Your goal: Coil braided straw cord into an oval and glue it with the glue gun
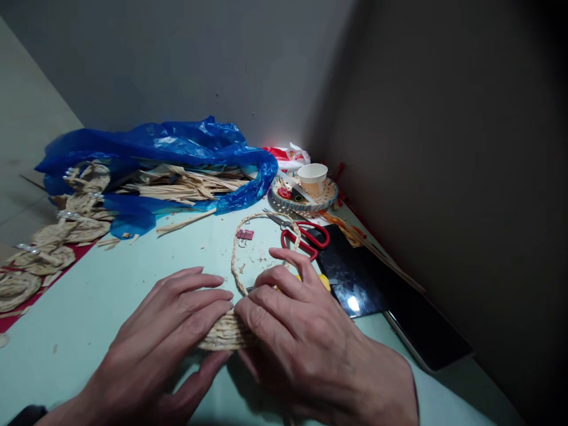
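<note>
Between my two hands is a coiled piece of braided straw [228, 332], its stacked rows facing me. My left hand [173, 325] grips its left side, fingers along the top and thumb underneath. My right hand [297, 325] pinches the right side, with the index finger raised; part of the coil is hidden behind it. From the coil a loose straw braid [234, 254] loops away over the table. Inside the loop lies a pink binder clip [245, 235]. Red-handled scissors [322, 235] lie across the loop's right side, and a yellow-handled tool [326, 281] is partly covered by my right hand.
A blue plastic bag [155, 139] holds straw strips [186, 184] at the back. Finished-looking straw coils with clips [57, 242] line the left edge. A woven tray [328, 198] carries a paper cup [312, 177]. Dark flat devices [355, 272] lie at right, near the wall.
</note>
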`<state>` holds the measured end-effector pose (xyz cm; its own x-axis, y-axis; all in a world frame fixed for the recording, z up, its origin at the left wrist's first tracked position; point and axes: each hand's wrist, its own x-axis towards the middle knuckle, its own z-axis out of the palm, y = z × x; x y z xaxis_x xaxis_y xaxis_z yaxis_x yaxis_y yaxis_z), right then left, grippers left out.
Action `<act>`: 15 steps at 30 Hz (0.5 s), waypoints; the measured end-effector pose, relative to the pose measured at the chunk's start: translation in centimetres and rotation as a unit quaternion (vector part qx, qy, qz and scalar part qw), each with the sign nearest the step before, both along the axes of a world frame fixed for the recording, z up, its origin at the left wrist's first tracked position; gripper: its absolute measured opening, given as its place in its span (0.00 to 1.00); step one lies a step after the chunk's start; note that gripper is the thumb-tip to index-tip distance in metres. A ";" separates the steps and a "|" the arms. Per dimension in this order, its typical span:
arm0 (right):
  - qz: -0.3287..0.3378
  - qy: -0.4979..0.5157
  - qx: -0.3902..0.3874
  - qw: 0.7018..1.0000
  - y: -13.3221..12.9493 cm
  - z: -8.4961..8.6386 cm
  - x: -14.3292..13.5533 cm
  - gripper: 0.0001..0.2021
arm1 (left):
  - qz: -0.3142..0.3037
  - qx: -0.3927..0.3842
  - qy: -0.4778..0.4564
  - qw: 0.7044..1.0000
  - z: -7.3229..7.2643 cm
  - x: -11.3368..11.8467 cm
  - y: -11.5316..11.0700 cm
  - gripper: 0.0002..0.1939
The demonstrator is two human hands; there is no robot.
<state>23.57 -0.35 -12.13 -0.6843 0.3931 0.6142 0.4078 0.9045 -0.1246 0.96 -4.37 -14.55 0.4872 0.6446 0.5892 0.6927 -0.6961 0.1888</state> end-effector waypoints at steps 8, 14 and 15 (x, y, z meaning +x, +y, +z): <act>0.007 -0.028 -0.018 0.999 -0.1 0.3 0.4 0.08 | 0.040 -0.055 -0.005 0.998 -0.1 0.2 -0.5 0.16; -0.024 -0.020 -0.037 0.999 1.0 0.8 1.7 0.08 | 0.166 -0.114 -0.118 0.972 0.2 -2.4 0.4 0.24; -0.031 -0.008 -0.028 0.999 1.2 0.9 1.9 0.08 | 0.209 -0.119 -0.144 0.960 0.2 -2.9 0.7 0.21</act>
